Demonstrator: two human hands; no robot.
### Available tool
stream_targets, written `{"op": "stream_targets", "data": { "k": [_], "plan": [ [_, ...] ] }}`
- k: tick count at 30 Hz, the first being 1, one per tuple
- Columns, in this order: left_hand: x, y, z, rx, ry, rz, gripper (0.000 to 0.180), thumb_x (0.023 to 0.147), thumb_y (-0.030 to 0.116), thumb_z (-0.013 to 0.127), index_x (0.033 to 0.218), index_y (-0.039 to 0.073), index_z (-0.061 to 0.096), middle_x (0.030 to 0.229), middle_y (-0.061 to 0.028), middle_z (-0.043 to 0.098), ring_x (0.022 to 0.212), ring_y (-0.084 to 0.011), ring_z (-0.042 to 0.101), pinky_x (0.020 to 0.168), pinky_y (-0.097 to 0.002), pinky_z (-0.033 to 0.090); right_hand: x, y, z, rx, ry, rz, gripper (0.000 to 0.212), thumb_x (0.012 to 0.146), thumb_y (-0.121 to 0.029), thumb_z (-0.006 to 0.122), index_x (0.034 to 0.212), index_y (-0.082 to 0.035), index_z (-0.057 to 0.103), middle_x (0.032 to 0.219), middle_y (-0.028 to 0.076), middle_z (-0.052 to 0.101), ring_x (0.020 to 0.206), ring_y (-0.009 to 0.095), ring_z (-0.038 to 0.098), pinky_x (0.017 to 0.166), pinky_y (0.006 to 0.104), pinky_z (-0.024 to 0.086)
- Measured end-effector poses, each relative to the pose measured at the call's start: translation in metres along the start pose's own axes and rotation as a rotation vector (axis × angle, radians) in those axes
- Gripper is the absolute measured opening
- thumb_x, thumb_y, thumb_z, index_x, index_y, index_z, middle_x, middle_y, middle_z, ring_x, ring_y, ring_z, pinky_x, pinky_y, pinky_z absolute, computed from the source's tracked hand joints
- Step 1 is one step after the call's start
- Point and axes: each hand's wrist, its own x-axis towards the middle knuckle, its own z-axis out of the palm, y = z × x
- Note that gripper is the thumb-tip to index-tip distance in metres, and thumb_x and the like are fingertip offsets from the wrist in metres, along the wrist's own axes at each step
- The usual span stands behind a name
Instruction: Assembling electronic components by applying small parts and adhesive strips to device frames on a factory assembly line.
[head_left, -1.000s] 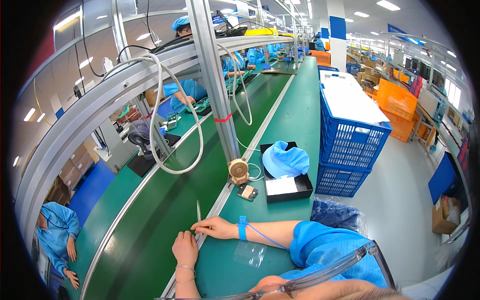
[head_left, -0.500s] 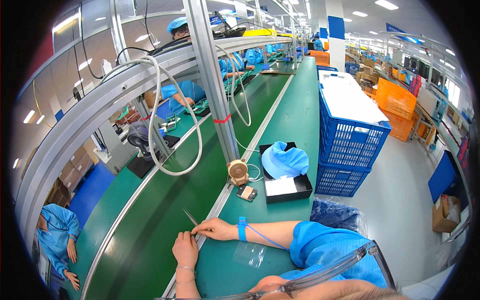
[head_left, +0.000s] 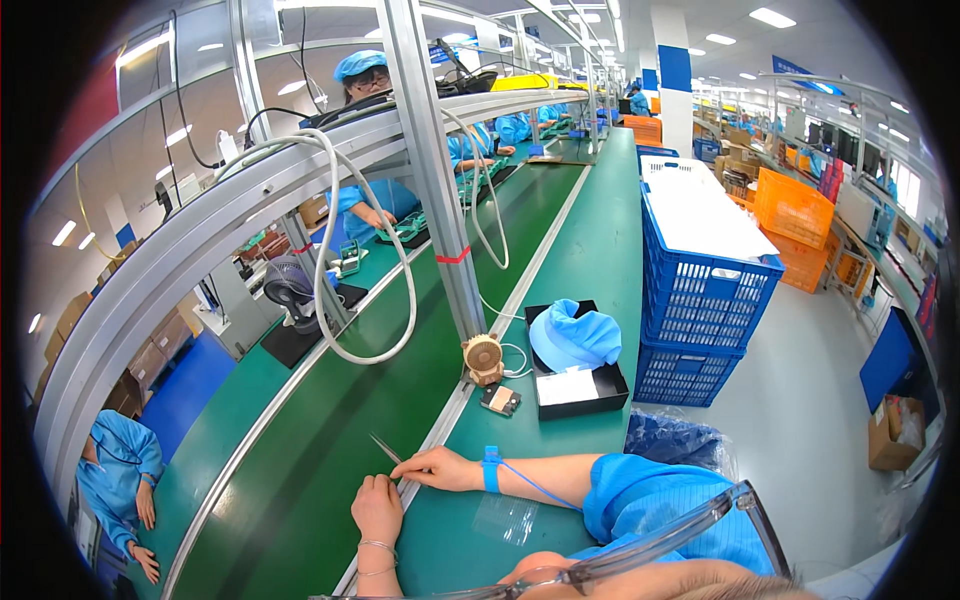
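Observation:
My right hand (head_left: 440, 468) lies over the metal rail at the edge of the green belt, fingers bent together. Thin metal tweezers (head_left: 384, 447) stick out from its fingers toward the belt. Close beside it, my left hand (head_left: 378, 507) is curled, its fingertips almost meeting the right ones; whatever they pinch is too small or hidden to make out. A blue wrist strap (head_left: 491, 469) with a cord circles my right wrist. Under that forearm a clear plastic sheet (head_left: 507, 518) rests on the green table.
Beyond my hands stand a small beige fan (head_left: 484, 357), a small black-and-tan device (head_left: 500, 400) and a black box (head_left: 590, 405) holding a blue cap (head_left: 573, 335). Blue crates (head_left: 705, 290) are stacked at right. A metal post (head_left: 430, 170) and hanging white cable (head_left: 412, 310) rise over the belt. Co-workers sit across it.
The view has shifted slightly, so the scene sits a little lower and farther right. Both hands and the tweezers keep nearly the same pose.

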Motion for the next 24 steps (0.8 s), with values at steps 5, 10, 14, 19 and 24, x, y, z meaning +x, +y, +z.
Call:
{"op": "stream_targets", "data": {
  "k": [5, 10, 14, 19, 24],
  "plan": [
    [0.0, -0.002, -0.005, 0.007, 0.021, 0.004, 0.011, 0.085, 0.016, 0.057, 0.081, 0.006, 0.054, 0.079, -0.0119, 0.055, 0.072, -0.0329, 0.059, 0.06, -0.0442, 0.047, 0.004, 0.0, 0.003, 0.025, 0.019, -0.037, 0.021, 0.09, -0.011, 0.063, 0.11, -0.009, 0.068, 0.098, 0.01, 0.069, 0.086, 0.021, 0.067, 0.075, 0.03, 0.053],
    [0.004, -0.003, -0.002, 0.013, 0.006, 0.008, 0.011, 0.085, 0.016, 0.058, 0.081, 0.006, 0.054, 0.079, -0.0119, 0.055, 0.072, -0.0329, 0.059, 0.06, -0.0444, 0.047, 0.006, 0.003, 0.001, 0.038, 0.057, -0.073, 0.02, 0.09, -0.012, 0.063, 0.109, -0.009, 0.068, 0.097, 0.009, 0.069, 0.086, 0.02, 0.067, 0.075, 0.0297, 0.053],
    [0.004, -0.003, -0.001, 0.021, -0.005, -0.001, 0.012, 0.085, 0.016, 0.058, 0.081, 0.006, 0.054, 0.079, -0.0121, 0.055, 0.072, -0.033, 0.059, 0.06, -0.0446, 0.047, 0.004, 0.002, 0.0, 0.013, 0.024, -0.01, 0.02, 0.09, -0.013, 0.063, 0.108, -0.009, 0.069, 0.095, 0.009, 0.069, 0.084, 0.02, 0.066, 0.073, 0.0299, 0.053],
    [0.002, -0.001, -0.001, 0.053, -0.011, -0.003, 0.013, 0.083, 0.016, 0.061, 0.078, 0.006, 0.054, 0.078, -0.0113, 0.056, 0.073, -0.0308, 0.06, 0.061, -0.0423, 0.049, 0.001, 0.005, 0.001, -0.038, -0.001, 0.026, 0.019, 0.089, -0.012, 0.063, 0.107, -0.01, 0.069, 0.094, 0.009, 0.068, 0.081, 0.021, 0.066, 0.072, 0.0302, 0.053],
    [0.0, -0.005, -0.001, 0.071, -0.01, -0.015, 0.013, 0.083, 0.016, 0.061, 0.077, 0.006, 0.054, 0.076, -0.0112, 0.058, 0.072, -0.0309, 0.06, 0.061, -0.0424, 0.049, 0.0, 0.003, 0.0, -0.048, 0.021, 0.008, 0.019, 0.087, -0.014, 0.064, 0.105, -0.011, 0.07, 0.09, 0.01, 0.069, 0.081, 0.023, 0.066, 0.071, 0.0316, 0.052]
  ]
}}
